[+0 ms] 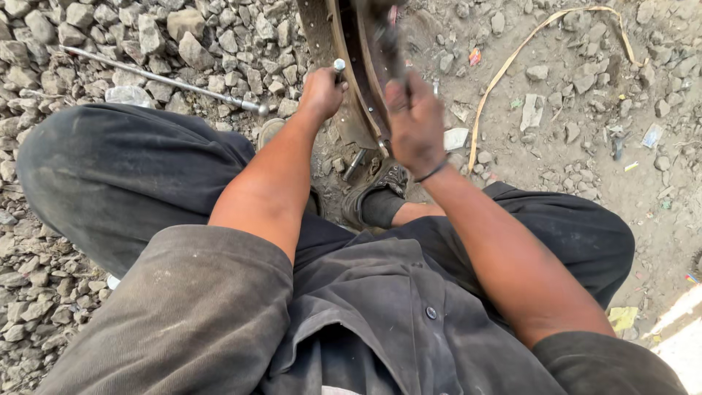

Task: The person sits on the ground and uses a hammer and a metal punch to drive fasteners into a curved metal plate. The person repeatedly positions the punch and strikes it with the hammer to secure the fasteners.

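Down near the top middle of the frame, my left hand (322,91) was curled tight round a short metal pin (339,67), whose bright end stuck up just above my knuckles. That pin stood against the left edge of the curved rusty shoe (344,80), a brown metal arc that ran from the top edge down toward my foot. My right hand (415,121) was fisted round the dark handle of a tool (389,44), just to the right of the shoe; a thin black band sat at that wrist. The tool rose toward the top of the frame and was blurred, so I could not tell what kind of head it had, and its upper end was cut off by the frame's edge. The two hands were near each other, with the shoe's rim between them.

Below the hands, my shoe (374,192) rested on the dirt at the arc's lower end, and a small bolt (354,164) lay just left of it. A long steel rod (164,79) lay on the gravel in the upper left, well apart from my left hand. A tan strap (504,69) looped over the dirt in the upper right. The lower part of the arc was hidden behind my right hand.
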{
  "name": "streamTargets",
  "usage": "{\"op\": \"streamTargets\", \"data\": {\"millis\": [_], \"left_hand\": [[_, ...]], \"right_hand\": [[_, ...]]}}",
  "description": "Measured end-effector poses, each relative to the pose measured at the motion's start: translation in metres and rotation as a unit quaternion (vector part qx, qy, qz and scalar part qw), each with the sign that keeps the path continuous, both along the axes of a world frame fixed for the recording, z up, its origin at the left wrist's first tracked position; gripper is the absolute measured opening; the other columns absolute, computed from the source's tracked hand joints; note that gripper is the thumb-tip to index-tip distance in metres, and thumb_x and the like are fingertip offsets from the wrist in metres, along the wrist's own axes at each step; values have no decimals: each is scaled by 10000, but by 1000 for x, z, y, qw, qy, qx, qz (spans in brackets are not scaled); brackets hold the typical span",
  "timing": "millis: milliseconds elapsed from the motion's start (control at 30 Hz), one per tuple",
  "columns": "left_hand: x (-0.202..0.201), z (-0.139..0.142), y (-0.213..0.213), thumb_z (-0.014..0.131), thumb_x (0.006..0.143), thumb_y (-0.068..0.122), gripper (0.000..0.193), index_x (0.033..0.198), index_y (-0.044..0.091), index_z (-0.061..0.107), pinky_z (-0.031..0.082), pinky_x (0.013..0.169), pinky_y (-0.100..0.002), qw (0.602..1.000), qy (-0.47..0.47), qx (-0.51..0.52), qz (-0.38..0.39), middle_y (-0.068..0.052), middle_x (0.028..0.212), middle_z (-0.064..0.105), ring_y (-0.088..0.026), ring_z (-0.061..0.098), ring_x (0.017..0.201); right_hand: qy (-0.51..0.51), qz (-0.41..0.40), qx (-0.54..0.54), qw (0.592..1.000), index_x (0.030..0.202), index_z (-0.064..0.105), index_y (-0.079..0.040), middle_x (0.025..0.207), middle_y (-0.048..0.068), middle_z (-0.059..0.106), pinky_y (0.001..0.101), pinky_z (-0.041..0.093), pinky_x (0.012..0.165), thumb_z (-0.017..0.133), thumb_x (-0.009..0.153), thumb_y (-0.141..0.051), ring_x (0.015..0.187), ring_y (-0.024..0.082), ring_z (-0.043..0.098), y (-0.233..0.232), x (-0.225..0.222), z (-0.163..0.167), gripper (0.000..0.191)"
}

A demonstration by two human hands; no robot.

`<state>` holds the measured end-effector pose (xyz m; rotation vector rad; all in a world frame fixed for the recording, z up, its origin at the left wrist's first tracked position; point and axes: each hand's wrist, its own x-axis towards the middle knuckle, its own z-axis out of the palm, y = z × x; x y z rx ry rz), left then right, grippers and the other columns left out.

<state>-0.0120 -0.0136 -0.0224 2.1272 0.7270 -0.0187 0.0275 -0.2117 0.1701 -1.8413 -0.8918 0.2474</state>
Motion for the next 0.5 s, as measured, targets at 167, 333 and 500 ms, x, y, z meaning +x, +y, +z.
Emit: {"op": "streamTargets", "data": {"millis": [167,333,500], "left_hand": [[-3,-1,2,757,876,198,224,1001,14,727,523,851,-484,999,24,-27,38,-253,998,715,-424,683,968],[-3,6,3,747,908,228,251,1020,6,715,510,852,-503,997,19,-47,66,-269,1016,706,-445,665,979],[6,24,3,699,921,266,296,1106,36,699,513,868,-497,995,18,-46,90,-253,1036,713,-417,692,967]], "right_hand": [[217,-54,-220,950,886,629,-38,591,-6,516,314,384,415,580,1053,-407,463,113,486,2,3,-47,408],[358,-84,-184,912,855,580,-53,554,-15,473,306,353,339,552,1046,-436,389,94,430,-5,13,-45,429],[368,-104,-161,910,825,564,-67,553,-15,494,297,332,332,556,1036,-440,382,92,424,-2,20,-33,429]]}}
